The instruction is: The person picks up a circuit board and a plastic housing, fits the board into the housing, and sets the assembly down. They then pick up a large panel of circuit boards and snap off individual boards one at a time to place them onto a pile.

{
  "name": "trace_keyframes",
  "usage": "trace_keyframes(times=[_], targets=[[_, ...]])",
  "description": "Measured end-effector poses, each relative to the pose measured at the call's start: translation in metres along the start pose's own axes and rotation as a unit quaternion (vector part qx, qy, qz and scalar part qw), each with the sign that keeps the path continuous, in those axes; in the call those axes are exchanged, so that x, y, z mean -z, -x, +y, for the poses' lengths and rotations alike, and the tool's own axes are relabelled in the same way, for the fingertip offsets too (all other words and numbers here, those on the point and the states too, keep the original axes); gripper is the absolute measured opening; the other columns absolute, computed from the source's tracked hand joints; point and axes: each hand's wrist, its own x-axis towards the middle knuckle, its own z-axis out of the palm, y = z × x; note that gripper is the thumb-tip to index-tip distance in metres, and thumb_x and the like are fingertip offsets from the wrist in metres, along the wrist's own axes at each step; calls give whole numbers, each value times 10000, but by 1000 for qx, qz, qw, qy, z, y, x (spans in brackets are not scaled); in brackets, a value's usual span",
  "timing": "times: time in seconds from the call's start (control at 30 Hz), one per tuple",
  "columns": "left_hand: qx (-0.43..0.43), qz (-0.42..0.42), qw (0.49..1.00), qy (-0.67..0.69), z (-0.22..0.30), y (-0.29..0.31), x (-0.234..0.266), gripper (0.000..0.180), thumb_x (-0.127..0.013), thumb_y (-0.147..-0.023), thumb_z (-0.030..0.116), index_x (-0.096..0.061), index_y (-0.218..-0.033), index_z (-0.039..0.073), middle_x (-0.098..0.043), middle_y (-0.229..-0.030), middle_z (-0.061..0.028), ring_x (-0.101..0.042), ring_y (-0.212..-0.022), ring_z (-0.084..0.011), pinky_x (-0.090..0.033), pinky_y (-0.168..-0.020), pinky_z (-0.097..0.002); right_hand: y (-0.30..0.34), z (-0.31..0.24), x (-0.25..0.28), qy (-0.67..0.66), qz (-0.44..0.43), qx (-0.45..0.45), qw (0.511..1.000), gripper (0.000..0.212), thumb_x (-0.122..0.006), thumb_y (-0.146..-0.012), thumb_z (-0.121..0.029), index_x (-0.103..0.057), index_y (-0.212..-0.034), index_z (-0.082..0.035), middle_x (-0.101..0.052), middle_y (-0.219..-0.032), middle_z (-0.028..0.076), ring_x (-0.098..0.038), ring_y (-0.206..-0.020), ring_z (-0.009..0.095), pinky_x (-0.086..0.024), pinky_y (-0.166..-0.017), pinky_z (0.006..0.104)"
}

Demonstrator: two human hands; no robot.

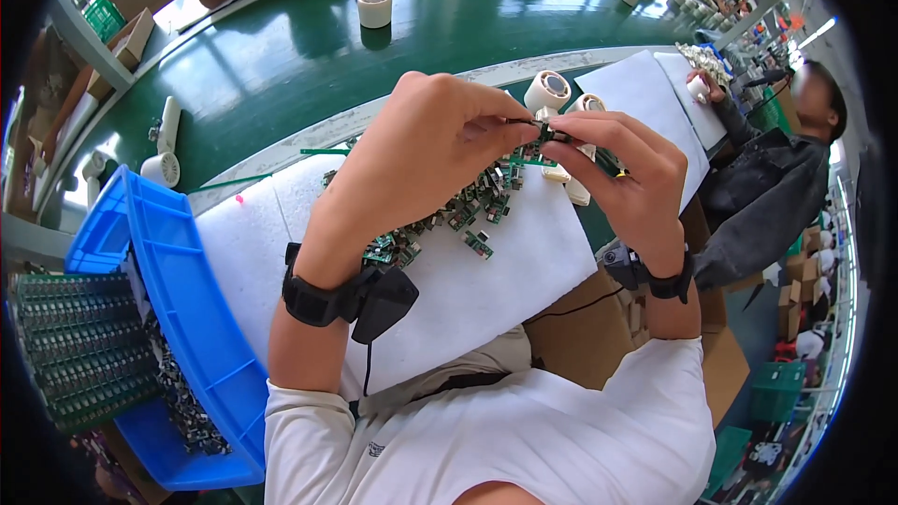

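Both my hands meet above the far edge of a white foam sheet (505,304). The fingertips of my left hand (426,145) are pinched on a small green circuit board (546,135). From the other side, my right hand (629,157) grips the same board between thumb and fingers; its edges are partly covered. Beneath and beside my left hand lies a pile of similar small circuit boards (482,198), partly hidden by my forearm. White round-headed devices (547,91) stand just beyond my fingertips. Black bands circle both my wrists.
A blue bin (201,290) with small parts and green board panels (84,346) stands at the left. A green conveyor belt (281,56) carries white devices (374,7) across the far side. A co-worker (772,196) sits at the right, near another white sheet (636,98).
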Motion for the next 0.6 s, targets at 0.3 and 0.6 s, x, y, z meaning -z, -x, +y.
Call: trace_keyframes(times=[0.3, 0.6], targets=[[-15, 61, 998, 27, -11, 3, 6, 182, -734, -883, 103, -737, -1004, -32, -736, -818, -160, -716, -736, -162, -561, -715, -279, -4, -4, -11, 168, 50, 258, 950, 326, -848, -729, -49, -723, -1031, -46, -730, -951, 58, -705, -826, 205, -590, -741, 301], [-60, 67, 996, -5, -19, 2, 1, 184, -725, -860, 95, -731, -999, -26, -715, -832, -203, -706, -694, -272, -548, -675, -317, -1, -13, -1, 77, -16, 196, 977, 346, -844, -727, 12, -711, -1044, -29, -731, -1009, 105, -706, -878, 212, -578, -769, 315]])
